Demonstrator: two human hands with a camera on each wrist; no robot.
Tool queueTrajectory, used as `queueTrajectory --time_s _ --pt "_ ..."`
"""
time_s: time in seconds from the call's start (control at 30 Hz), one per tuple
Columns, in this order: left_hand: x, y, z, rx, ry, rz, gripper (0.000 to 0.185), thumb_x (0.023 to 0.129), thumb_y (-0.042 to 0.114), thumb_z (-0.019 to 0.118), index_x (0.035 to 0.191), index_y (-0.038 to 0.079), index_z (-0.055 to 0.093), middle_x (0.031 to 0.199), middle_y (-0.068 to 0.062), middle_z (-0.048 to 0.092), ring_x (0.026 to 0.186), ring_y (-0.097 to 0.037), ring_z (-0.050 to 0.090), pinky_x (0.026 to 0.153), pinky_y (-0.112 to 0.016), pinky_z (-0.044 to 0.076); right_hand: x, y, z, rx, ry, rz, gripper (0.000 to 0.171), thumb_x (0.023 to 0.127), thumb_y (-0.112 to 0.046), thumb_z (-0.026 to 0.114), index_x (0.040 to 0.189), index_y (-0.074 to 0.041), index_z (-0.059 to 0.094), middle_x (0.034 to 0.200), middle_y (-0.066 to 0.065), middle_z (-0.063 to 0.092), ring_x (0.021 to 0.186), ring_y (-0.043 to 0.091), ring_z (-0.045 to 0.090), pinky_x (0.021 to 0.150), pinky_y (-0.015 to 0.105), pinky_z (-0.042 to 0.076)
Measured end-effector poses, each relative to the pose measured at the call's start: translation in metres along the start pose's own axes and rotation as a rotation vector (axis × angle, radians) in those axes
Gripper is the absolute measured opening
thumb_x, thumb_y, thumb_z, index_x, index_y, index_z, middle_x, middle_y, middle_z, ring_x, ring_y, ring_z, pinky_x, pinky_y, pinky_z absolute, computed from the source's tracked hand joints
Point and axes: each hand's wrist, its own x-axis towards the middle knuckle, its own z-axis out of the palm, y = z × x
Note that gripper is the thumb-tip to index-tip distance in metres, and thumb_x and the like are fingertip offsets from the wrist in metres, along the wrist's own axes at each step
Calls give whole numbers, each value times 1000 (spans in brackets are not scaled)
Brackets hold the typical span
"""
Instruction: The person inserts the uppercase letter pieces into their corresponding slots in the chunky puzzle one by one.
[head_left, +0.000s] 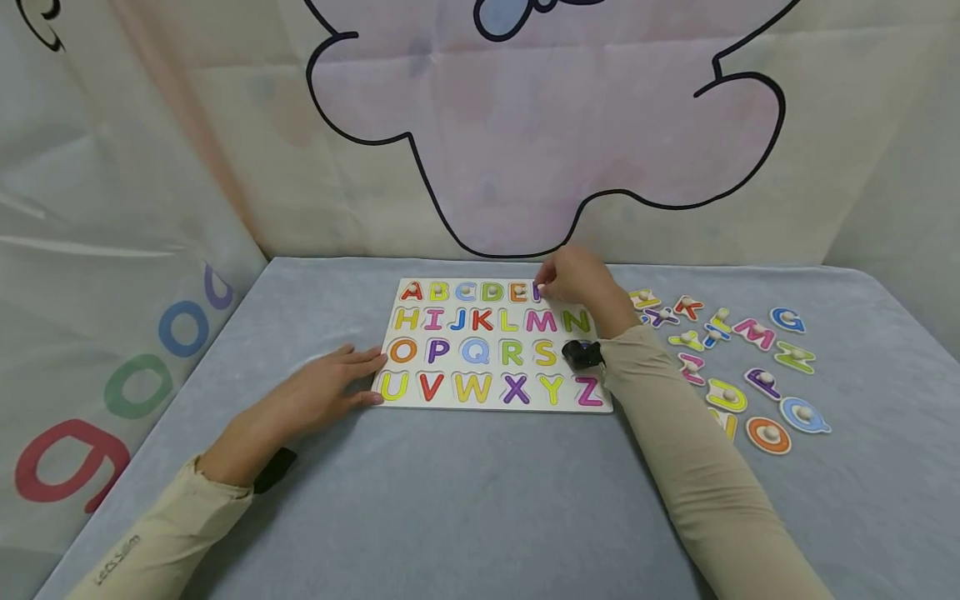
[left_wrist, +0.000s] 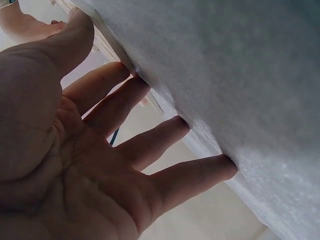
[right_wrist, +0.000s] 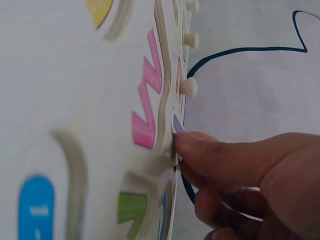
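A white alphabet puzzle board (head_left: 491,407) lies on the cloth-covered table. Along its top row, letter pieces with knobs, from the A (head_left: 412,291) to the E (head_left: 518,291), sit in their slots. My right hand (head_left: 581,283) pinches a purple letter piece (right_wrist: 177,123) between thumb and fingers at the spot right of the E; its knob is hidden by the fingers. In the right wrist view the piece is level with the board's surface. My left hand (head_left: 315,396) rests at the board's left edge, fingers spread and fingertips touching rim and cloth.
Right of the board lie several loose knobbed letter pieces, among them an orange O (head_left: 768,435), a blue Q (head_left: 805,414) and a blue G (head_left: 787,320). The right forearm (head_left: 697,450) crosses beside them. A printed cloth backdrop (head_left: 487,167) stands behind the table (head_left: 450,517).
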Motion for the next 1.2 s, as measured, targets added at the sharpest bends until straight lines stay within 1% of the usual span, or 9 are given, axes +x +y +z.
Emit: queueTrajectory --time_s 0.13,0.27,0.37,0.47,0.6,0.73,0.83,0.93,1.2 --pt "1 1 0 1 -5 4 70 91 34 71 150 10 43 157 -12 41 145 -50 31 112 -63 33 -4 -1 -2 -34 -12 11 16 92 -17 71 107 -12 76 108 9 70 100 27 57 95 44 48" --pt "2 2 0 -4 -8 1 69 91 33 71 150 10 43 158 -12 40 146 -50 30 113 -63 33 -6 1 -5 -68 -37 -10 17 95 -18 67 109 -12 75 111 10 70 101 26 57 95 44 48" --pt "3 3 -1 -5 3 12 69 91 32 72 149 9 44 157 -13 41 145 -50 31 112 -63 34 -7 4 -9 -67 -59 -34 21 99 -19 61 114 -12 74 116 12 69 103 28 58 95 45 48" --pt "4 4 -1 -3 7 19 68 91 32 72 149 9 45 157 -13 42 145 -50 32 112 -63 34 -12 5 -15 -27 -94 -31 29 104 -22 53 126 -12 69 126 13 65 111 30 57 100 49 48" --pt "1 4 0 0 -8 7 70 91 34 72 150 10 44 157 -12 41 145 -50 31 112 -63 34 -26 2 -31 24 -109 -43 36 105 -26 49 137 -13 61 138 15 59 122 33 53 105 53 45" --pt "-4 2 0 -6 10 8 68 91 33 72 149 10 45 157 -13 42 143 -51 33 111 -63 35 -47 10 -63 -26 -53 -103 37 104 -30 50 136 -14 61 134 16 62 120 34 56 100 54 47" --pt "-5 3 1 -11 36 26 66 91 32 71 148 10 47 156 -13 44 142 -52 35 111 -63 35 -66 34 -90 -89 -2 -111 39 103 -33 50 135 -12 61 128 18 65 114 35 59 93 54 49" --pt "-4 3 1 -6 47 45 65 92 33 71 148 9 48 154 -14 45 141 -53 36 111 -63 35 -82 72 -107 -136 18 -85 41 103 -34 51 134 -8 60 125 22 65 109 38 60 86 55 50" --pt "-5 2 7 -11 44 63 64 92 30 71 147 7 48 153 -15 47 140 -54 36 111 -62 36 -115 191 -109 -105 -64 75 45 99 -30 59 131 2 58 120 34 60 105 46 56 78 58 50"
